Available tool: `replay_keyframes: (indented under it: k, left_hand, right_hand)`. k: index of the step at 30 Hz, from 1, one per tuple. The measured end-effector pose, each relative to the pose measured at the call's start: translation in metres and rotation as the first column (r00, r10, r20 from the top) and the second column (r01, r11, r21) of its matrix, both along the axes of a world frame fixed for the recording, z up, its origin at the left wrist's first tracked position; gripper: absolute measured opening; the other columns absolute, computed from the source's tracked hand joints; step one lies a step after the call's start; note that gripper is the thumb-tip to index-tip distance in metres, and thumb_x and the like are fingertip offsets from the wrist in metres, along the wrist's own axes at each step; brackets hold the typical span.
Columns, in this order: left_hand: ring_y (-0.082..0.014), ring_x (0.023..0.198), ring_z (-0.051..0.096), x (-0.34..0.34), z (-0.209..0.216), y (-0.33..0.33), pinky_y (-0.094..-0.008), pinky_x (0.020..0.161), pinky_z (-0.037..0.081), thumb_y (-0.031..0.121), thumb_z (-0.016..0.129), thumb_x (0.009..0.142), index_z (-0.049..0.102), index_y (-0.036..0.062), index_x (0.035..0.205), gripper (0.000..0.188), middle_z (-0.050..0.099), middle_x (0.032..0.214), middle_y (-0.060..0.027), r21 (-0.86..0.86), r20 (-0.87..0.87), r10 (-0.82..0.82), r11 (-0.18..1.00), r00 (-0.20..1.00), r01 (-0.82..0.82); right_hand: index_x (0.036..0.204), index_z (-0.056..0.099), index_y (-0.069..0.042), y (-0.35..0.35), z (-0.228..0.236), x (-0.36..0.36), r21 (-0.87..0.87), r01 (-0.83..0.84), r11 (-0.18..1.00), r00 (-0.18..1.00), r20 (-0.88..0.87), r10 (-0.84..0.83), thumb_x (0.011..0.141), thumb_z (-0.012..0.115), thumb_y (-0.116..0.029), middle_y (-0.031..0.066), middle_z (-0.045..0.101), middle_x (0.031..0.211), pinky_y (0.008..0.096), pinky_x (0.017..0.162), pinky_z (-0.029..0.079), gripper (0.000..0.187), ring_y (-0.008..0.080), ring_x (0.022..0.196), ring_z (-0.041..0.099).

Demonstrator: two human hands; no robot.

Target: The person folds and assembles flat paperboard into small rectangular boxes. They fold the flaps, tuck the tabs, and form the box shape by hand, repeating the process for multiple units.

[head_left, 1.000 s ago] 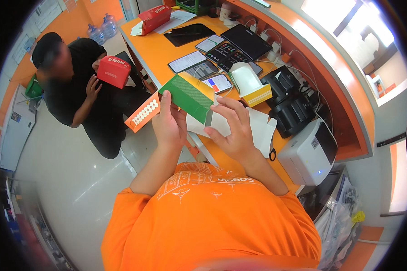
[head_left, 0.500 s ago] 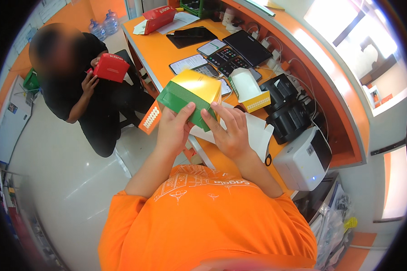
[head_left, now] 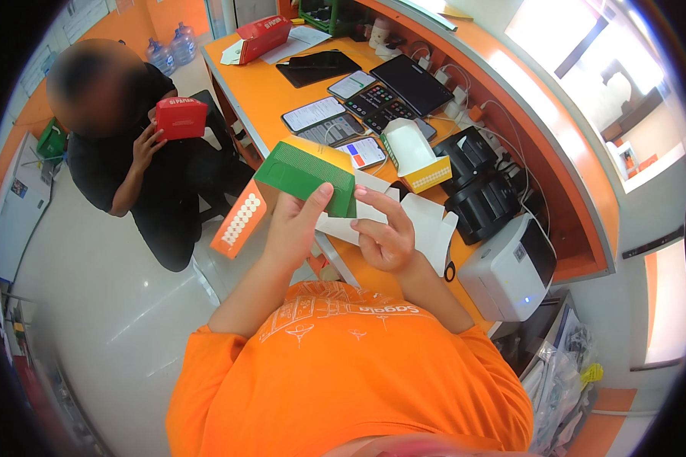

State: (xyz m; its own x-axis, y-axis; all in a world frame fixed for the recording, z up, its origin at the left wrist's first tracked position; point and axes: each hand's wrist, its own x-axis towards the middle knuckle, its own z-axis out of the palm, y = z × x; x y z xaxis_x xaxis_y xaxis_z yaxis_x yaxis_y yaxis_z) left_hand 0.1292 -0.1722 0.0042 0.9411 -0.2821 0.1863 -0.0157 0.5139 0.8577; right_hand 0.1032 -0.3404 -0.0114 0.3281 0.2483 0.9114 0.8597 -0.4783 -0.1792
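Note:
A folding paper carton [head_left: 301, 177], with a green panel, a yellow panel and an orange end flap carrying white dots, hangs in front of me over the desk edge. My left hand [head_left: 294, 225] grips its lower edge, thumb on the green panel. Beside the carton's right edge is my right hand [head_left: 389, 232]. Its index finger points at the corner, the other fingers are bent and apart, and whether the fingertip touches I cannot tell. Just beyond, on the desk, stands an open white-lined carton [head_left: 413, 152] with a yellow side. White paper sheets [head_left: 427, 225] lie beneath my right hand.
Several phones [head_left: 312, 114], a dark tablet [head_left: 413, 82] and black devices [head_left: 476, 186] cover the orange desk [head_left: 240, 65]. A white printer [head_left: 507, 266] stands right, scissors [head_left: 450, 270] near it. At left, a seated person [head_left: 107, 114] holds a red carton [head_left: 181, 119]; another red carton [head_left: 264, 38] lies at the desk's far end.
The carton has tilted and come slightly lower left, showing more green and less yellow. My right hand's fingers have moved off the green panel to its right edge and bent.

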Motion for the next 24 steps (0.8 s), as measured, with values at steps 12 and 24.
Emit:
replay_keyframes:
  k: [12,24]
  left_hand:
    - [-0.0303,0.134,0.031,-0.006,0.011,0.012,-0.0407,0.108,0.027,0.058,0.049,0.089,0.029,-0.0053,0.139,0.083,0.037,0.141,-0.0209,0.723,0.620,-0.380,0.618,0.687,-0.310]
    - [-0.0349,0.108,0.053,0.002,-0.006,0.004,-0.0398,0.092,0.043,0.003,0.063,0.078,0.054,0.0028,0.118,0.041,0.054,0.114,-0.0163,0.687,0.679,-0.325,0.596,0.658,-0.416]
  right_hand:
    - [0.135,0.040,-0.003,0.006,0.019,-0.006,-0.068,0.214,0.975,0.913,-0.342,-0.224,0.073,0.077,-0.014,0.0153,0.048,0.115,0.0333,0.081,0.050,0.074,0.0281,0.099,0.056]
    - [0.123,0.045,0.000,0.012,0.020,-0.016,0.336,0.183,0.924,0.745,-0.661,0.092,0.077,0.069,-0.006,0.0160,0.048,0.118,0.0311,0.074,0.054,0.052,0.0214,0.085,0.064]
